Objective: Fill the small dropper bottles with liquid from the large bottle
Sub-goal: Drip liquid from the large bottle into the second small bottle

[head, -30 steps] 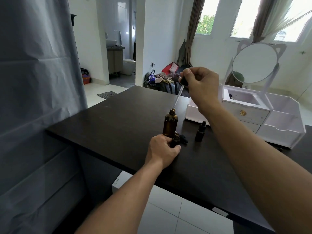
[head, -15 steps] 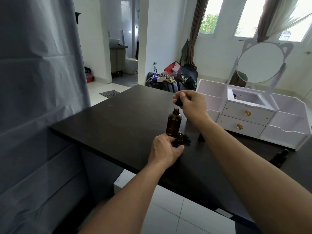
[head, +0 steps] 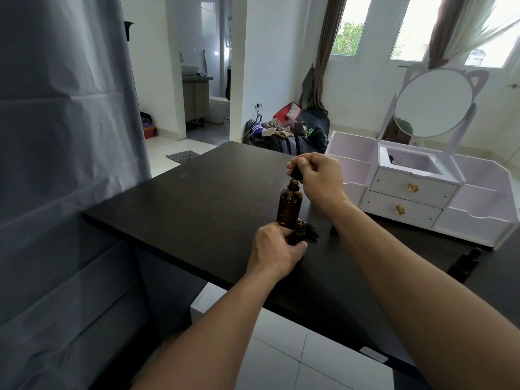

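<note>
Lowered right hand (head: 316, 178) pinches dropper cap (head: 296, 174) above large bottle (head: 289, 205).

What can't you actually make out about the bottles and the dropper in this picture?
Head view, the only one:
- Liquid level in the large bottle: dark amber glass hides it.
- Small bottle: the left hand grips it and covers its body, so its fill is unknown.
- Dropper cap: the right hand pinches it; the pipette cannot be seen.
- Dark item behind the right forearm: mostly hidden.

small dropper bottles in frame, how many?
3 that I can make out. One open small bottle held by the left hand; one mostly hidden behind the right forearm; one capped near the table's right edge. More may be hidden.
</note>
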{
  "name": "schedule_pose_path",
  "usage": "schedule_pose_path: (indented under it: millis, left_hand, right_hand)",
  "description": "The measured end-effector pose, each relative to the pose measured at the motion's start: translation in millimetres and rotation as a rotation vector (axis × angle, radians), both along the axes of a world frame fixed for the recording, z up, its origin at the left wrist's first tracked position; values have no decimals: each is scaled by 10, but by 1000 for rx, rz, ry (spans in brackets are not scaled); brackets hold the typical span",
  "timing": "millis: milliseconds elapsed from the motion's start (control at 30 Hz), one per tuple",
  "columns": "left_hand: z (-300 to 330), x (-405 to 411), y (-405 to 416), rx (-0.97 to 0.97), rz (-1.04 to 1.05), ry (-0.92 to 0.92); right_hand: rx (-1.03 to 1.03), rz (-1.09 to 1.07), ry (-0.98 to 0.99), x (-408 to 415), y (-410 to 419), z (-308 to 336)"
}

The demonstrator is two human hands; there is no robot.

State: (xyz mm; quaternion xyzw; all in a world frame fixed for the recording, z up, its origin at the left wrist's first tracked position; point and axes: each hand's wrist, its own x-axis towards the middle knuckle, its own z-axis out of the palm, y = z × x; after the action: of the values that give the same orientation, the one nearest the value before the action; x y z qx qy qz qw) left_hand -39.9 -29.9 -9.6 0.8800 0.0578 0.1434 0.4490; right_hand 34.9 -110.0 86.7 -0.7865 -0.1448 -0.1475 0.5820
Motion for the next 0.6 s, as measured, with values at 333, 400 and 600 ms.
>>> schedule_pose_path:
  millis: [333, 400, 600]
  left_hand:
    - [-7, -2, 6, -4, 0, 5]
    - [-6, 0, 9, -2, -4, -5]
    - [-1, -6, 5, 3, -3, -13]
  right_hand:
    - [-30, 14, -9, -16, -4, 14]
    - [-39, 9, -11, -15, -3, 29]
    - [-59, -12, -50, -17, -14, 105]
